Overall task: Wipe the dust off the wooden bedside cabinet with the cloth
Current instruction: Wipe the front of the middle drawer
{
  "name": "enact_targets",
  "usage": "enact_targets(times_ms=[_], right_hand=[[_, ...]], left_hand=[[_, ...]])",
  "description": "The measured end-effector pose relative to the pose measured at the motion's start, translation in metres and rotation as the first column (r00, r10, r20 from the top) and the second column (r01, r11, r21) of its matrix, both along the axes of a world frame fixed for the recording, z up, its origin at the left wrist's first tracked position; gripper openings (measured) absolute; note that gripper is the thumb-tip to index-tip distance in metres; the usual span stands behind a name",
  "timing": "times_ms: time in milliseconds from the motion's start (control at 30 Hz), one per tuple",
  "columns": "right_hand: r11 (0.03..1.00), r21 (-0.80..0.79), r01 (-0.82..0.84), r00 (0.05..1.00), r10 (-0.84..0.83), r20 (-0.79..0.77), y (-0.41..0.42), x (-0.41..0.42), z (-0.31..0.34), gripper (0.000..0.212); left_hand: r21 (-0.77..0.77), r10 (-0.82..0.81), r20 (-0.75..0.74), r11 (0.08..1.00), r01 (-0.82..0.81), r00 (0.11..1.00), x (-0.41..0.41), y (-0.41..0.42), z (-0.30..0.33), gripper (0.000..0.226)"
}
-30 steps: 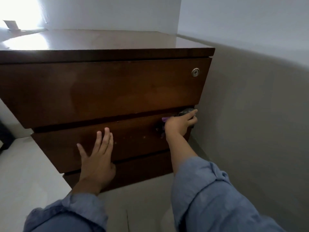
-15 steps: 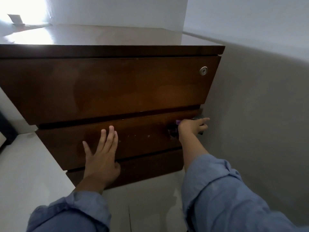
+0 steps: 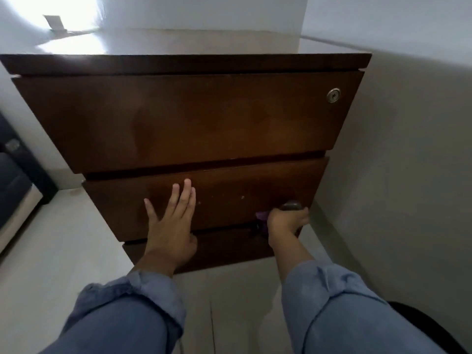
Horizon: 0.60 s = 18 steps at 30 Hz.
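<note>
The dark wooden bedside cabinet (image 3: 204, 118) with three drawer fronts fills the view; a round metal lock (image 3: 333, 95) sits at the top drawer's right end. My right hand (image 3: 286, 222) is shut on a dark and purple cloth (image 3: 290, 206), pressed against the lower right corner of the middle drawer front. Most of the cloth is hidden under my fingers. My left hand (image 3: 171, 223) lies flat with fingers spread on the middle drawer front, left of centre.
A pale wall (image 3: 408, 149) runs close along the cabinet's right side. Light floor tiles (image 3: 51, 238) lie below and to the left. Dark furniture (image 3: 15, 172) stands at the far left edge. A small white object (image 3: 55, 23) sits on the cabinet top at the back.
My right hand with the cloth has slid down the right end of the middle drawer front, from its top edge to its bottom edge. My left hand stayed pressed on the drawer.
</note>
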State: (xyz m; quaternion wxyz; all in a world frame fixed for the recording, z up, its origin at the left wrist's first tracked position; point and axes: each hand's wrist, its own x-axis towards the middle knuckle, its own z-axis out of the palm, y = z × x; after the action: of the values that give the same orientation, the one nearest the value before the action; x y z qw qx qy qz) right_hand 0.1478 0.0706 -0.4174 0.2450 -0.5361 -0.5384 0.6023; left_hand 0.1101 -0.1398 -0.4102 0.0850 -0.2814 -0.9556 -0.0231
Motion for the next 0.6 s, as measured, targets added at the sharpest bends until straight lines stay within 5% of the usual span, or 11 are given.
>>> enact_targets(times_ms=[67,133,233,367,433,533,600], right_hand=[[0.925,0.379,-0.005,0.995,0.044,-0.093,-0.013,0.023,0.011,0.067],[0.720,0.688,-0.089,0.978,0.195,-0.078,-0.013,0.036,0.003,0.063],[0.357,0.908,-0.219,0.933,0.350,0.088,0.001,0.031,-0.009,0.067],[0.047,0.965,-0.257,0.892,0.395,0.219,0.008,0.000,-0.021,0.063],[-0.222,0.928,-0.298,0.846,0.389,0.364,-0.001,-0.014,-0.033,0.061],[-0.736,0.609,-0.295,0.682,0.284,0.674,-0.004,-0.026,-0.058,0.064],[-0.870,0.418,-0.262,0.610,0.187,0.770,0.000,-0.031,-0.068,0.059]], left_hand=[[-0.007,-0.018,-0.080,1.000,0.018,0.997,0.001,-0.007,-0.002,0.098],[-0.028,-0.003,-0.130,1.000,-0.001,0.991,0.000,-0.016,-0.005,0.100],[-0.061,0.021,-0.187,0.998,-0.033,0.982,-0.008,-0.030,-0.006,0.102],[-0.123,0.027,-0.225,0.991,-0.056,0.974,-0.016,-0.047,-0.011,0.103],[-0.147,0.014,-0.231,0.988,-0.049,0.973,-0.019,-0.051,-0.014,0.103],[-0.167,-0.002,-0.240,0.985,-0.039,0.971,-0.025,-0.054,-0.017,0.100],[-0.156,0.004,-0.250,0.987,-0.045,0.968,-0.027,-0.055,-0.016,0.096]])
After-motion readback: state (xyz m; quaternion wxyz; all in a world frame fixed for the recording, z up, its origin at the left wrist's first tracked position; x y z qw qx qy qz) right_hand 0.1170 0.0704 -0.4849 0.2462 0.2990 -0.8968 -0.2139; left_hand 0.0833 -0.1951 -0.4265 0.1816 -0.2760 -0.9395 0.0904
